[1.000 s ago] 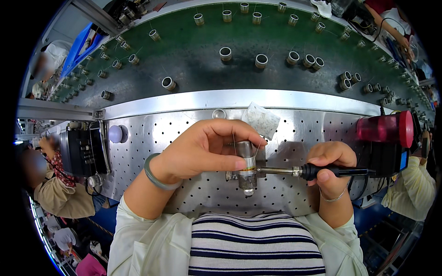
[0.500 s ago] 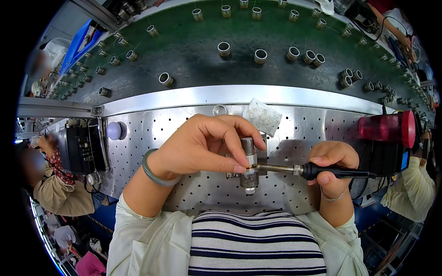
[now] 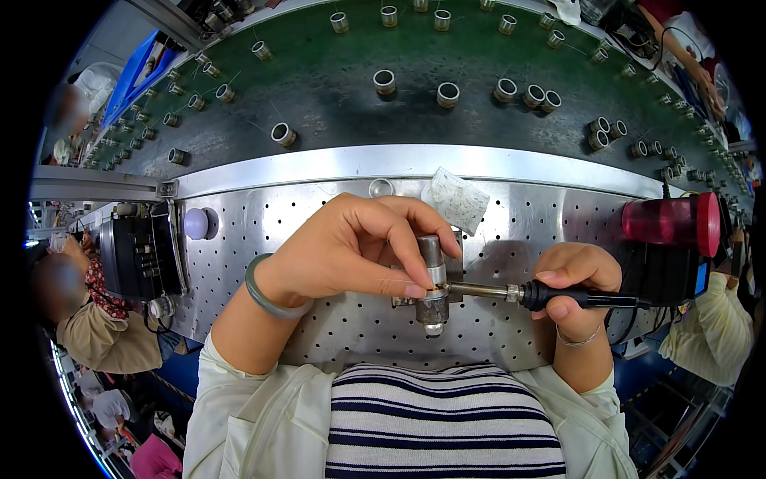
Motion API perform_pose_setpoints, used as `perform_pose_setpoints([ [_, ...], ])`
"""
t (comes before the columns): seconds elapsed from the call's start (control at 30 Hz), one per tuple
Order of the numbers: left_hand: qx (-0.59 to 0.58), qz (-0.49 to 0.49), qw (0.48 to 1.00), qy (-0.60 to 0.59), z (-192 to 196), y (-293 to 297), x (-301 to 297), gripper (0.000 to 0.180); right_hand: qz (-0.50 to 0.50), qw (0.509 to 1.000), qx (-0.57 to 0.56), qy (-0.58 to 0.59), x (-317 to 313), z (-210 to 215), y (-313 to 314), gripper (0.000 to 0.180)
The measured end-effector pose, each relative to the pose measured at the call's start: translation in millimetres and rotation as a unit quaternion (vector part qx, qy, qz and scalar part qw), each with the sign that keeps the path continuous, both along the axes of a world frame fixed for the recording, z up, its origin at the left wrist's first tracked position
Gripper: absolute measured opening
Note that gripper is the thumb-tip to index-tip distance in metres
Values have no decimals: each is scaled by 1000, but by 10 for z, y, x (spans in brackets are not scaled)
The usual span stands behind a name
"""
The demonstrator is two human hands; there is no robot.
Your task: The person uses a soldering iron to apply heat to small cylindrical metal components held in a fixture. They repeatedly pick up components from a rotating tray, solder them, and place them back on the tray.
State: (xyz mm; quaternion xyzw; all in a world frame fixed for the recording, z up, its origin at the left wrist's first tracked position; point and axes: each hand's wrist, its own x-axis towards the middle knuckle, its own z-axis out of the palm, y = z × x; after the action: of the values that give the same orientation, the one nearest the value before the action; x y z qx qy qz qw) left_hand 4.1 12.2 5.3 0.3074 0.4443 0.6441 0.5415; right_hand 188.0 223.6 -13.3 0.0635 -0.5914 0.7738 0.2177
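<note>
My right hand [image 3: 578, 283] is closed round the black handle of a soldering iron [image 3: 483, 290]. The iron lies nearly level, its metal shaft pointing left and its tip against a small metal fitting. That fitting, a grey metal cylinder [image 3: 432, 307] with a rounded lower end, sits on a metal holder in front of me. My left hand [image 3: 343, 251], wearing a green bangle, pinches thumb and forefinger at the cylinder's left side, close to the iron's tip. What the fingertips hold is too small to make out. Part of the holder is hidden behind the left fingers.
Beyond the perforated metal bench [image 3: 239, 239], a green conveyor belt [image 3: 335, 88] carries several metal ring-shaped parts. On the bench are a white packet [image 3: 456, 199], a purple knob [image 3: 196, 224], a black device [image 3: 132, 255] and a magenta cylinder [image 3: 666, 221]. Other people sit at both sides.
The soldering iron's tip has shifted slightly up and left against the fitting. Parts on the belt have drifted a little to the left. My left hand is almost still.
</note>
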Motion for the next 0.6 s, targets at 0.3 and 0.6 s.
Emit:
perform_pose_setpoints([
  [0.3,-17,11,999,-31,14,23,21,31,1,1000,28,-2,6,1,42,22],
  [0.6,-54,-6,996,-64,74,76,30,60,-1,999,51,9,2,-3,64,22],
])
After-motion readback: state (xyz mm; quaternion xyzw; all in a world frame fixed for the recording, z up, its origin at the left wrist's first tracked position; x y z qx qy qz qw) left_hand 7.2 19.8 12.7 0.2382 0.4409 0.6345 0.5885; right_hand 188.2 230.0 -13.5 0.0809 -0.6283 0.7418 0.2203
